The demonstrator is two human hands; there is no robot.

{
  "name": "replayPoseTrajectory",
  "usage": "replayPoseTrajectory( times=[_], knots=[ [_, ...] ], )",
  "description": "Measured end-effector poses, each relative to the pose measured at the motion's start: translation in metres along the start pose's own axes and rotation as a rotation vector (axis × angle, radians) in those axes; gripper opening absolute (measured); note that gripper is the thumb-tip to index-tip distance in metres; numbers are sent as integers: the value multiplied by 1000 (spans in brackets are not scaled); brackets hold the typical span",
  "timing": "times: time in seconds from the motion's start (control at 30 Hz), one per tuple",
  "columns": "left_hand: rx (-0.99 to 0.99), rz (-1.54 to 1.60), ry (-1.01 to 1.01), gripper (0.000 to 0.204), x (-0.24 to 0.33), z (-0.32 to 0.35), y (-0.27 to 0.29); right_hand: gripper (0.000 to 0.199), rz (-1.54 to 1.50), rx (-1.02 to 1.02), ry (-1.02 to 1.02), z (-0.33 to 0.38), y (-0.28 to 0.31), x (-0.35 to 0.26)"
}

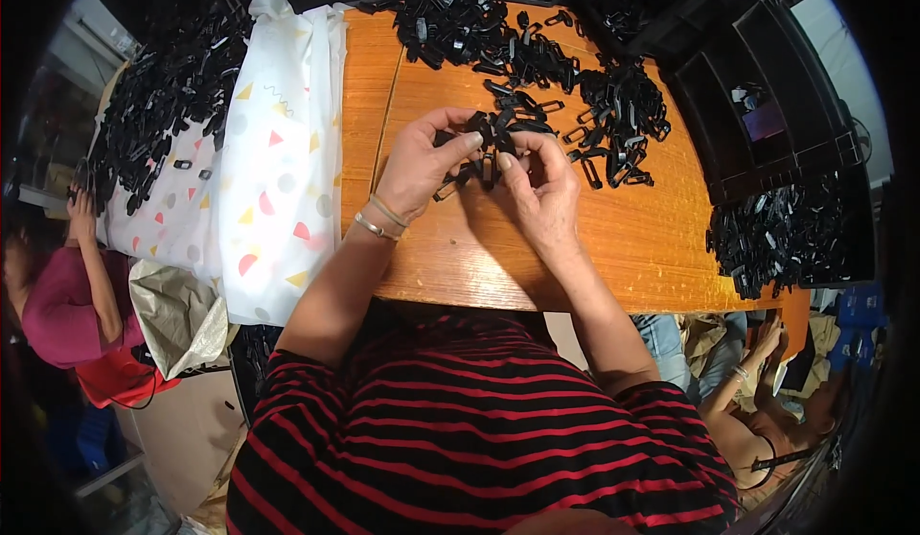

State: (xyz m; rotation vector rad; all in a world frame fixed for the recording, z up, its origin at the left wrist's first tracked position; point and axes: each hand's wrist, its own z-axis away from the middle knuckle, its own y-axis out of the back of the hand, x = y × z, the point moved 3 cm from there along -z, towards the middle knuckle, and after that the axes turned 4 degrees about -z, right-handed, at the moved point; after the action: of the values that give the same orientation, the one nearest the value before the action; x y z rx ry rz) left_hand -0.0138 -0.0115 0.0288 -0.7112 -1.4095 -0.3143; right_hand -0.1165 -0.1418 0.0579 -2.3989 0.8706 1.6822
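Pinching black plastic clips (491,137) with both hands' fingers (474,140), bare wooden table (613,238) nearer.

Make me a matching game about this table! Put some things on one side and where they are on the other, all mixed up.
Things:
1. white sheet with coloured shapes
2. bracelets
3. small black clips
4. black trays

Places:
A. between both hands' fingertips
B. far right of the wooden table
C. on the left hand wrist
D. over the table's left side

Pairs: 1-D, 2-C, 3-A, 4-B
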Motion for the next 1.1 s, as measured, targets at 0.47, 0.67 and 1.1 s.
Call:
replayPoseTrajectory(
  times=[0.47, 0.67, 1.1],
  knots=[
    [42, -85, -74, 24, -3, 29, -17, 23, 218, -17, 244, 3, -12, 0],
    [115, 38, -124, 19, -21, 50, -18, 38, 284, -38, 163, 31, -34, 4],
    [9, 22, 115, 27, -22, 43, -7, 35, 76, -227, -65, 35, -35, 28]
  ],
)
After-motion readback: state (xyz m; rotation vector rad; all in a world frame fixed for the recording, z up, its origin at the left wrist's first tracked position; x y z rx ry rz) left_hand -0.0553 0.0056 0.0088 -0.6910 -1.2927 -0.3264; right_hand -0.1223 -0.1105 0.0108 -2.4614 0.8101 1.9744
